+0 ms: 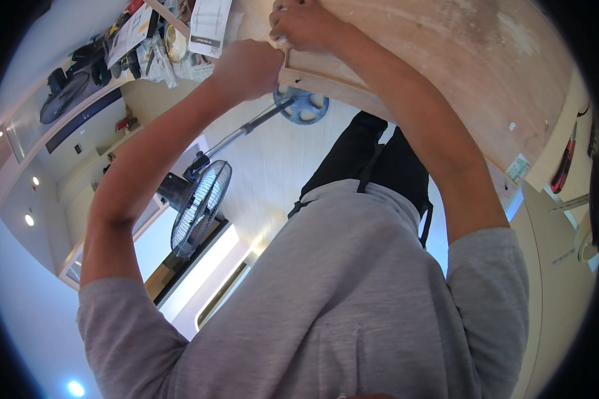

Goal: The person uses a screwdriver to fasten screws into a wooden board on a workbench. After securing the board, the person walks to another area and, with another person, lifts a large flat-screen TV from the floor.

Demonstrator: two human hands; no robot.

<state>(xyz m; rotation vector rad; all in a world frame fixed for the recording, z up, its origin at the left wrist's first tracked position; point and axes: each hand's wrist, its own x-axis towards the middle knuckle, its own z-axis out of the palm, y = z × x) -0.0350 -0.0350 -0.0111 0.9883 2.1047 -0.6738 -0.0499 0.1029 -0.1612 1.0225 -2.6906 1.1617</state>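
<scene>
A broad pale wooden board [459, 80] with a raised wooden edge strip [336, 86] lies across the top and right of the head view. A small dark hole or screw [297, 80] marks that strip. My left hand [254, 65] is closed in a fist against the strip's left end; its fingertips are turned away, so anything inside is hidden. Just beyond it, over the board's corner, my right hand [305, 25] has its fingers curled in. Whatever those fingers pinch is too small or too covered to name.
Below the board's left corner stands a fan [203, 206] on a pole with a round blue base [304, 106]. Printed sheets [209, 25], plastic bags [161, 60] and tools crowd a surface at upper left. A red-and-black cutter [564, 159] lies at far right.
</scene>
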